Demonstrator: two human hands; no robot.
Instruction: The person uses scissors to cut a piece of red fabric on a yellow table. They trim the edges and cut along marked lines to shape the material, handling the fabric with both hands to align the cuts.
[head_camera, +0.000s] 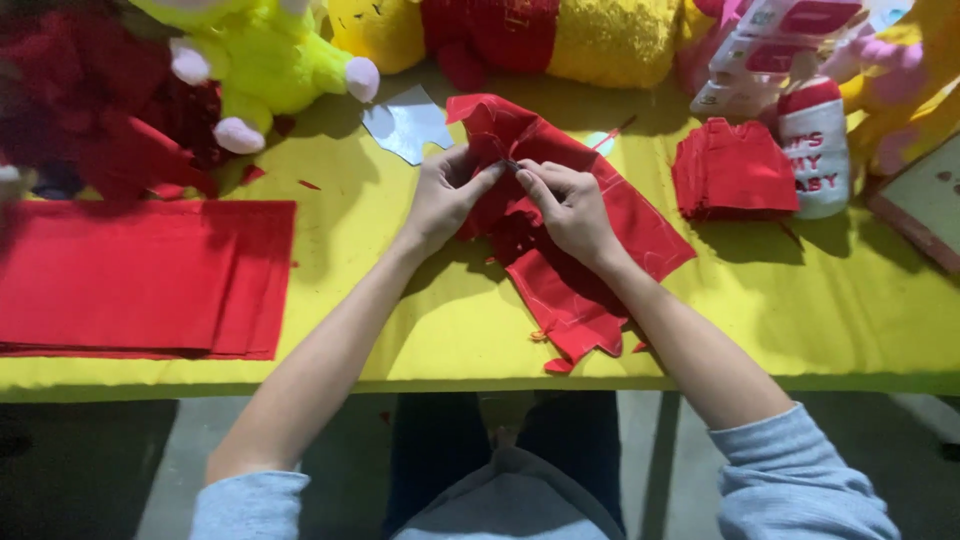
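red cloth (590, 220): matt, soft; table cover (800, 310): smooth yellow fabric

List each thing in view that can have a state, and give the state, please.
left hand: pinching the red fabric piece
right hand: pinching the same piece
red fabric piece: crumpled, partly cut, on the yellow table
red fabric sheets: stacked flat
small red pieces: piled
yellow-green plush toy: lying down

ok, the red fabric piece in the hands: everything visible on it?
The red fabric piece looks like thin felt-like cloth, irregularly cut with ragged edges and faint marked lines. It lies crumpled and partly folded on the yellow table, running diagonally toward the near edge. The left hand and right hand pinch it near its upper middle; a small dark item between the fingertips is unclear.
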